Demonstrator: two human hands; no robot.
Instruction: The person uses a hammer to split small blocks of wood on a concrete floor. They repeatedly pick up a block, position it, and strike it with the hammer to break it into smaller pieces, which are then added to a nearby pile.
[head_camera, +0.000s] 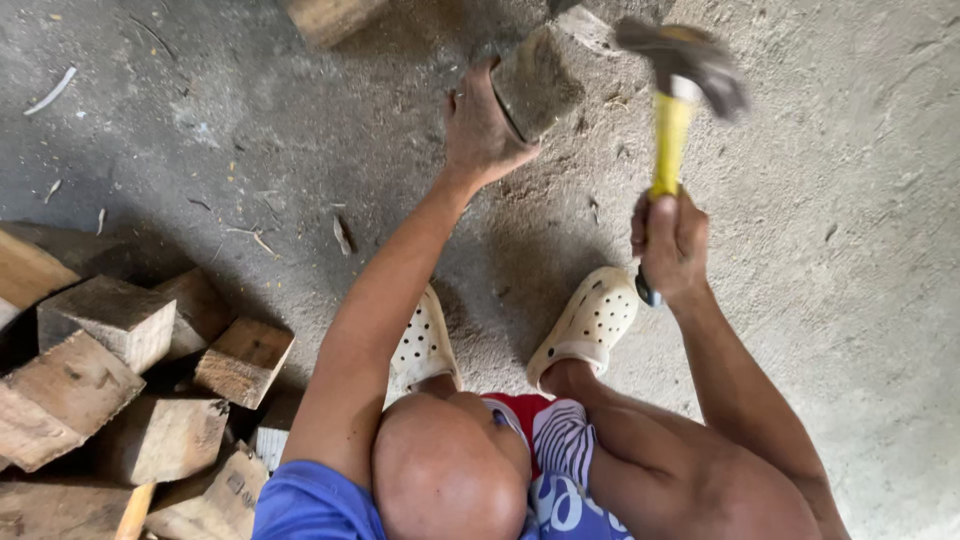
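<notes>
1. Head view looks down on a grey concrete floor (850, 250) strewn with grit and a few splinters.
2. Wood offcuts (110, 400) lie heaped at the floor's lower left, touching and overlapping one another; one more offcut (325, 15) lies at the top edge.
3. The person squats at the bottom edge, knees up, in a blue shirt (305, 505) and patterned shorts (560, 450).
4. Two cream perforated clogs (590, 320) stand on the floor near the middle, toes pointing away from the person.
5. A block (535, 80) stands near the top edge, tilted, its dusty end face turned toward the camera.
6. The left hand (480, 125) is closed round the block's left side, thumb against its lower edge.
7. The right hand (672, 245) is wrapped tight round the yellow handle of a hammer (675, 110).
8. The hammer's dark head, blurred, is just right of the block and above its top, not touching it.
</notes>
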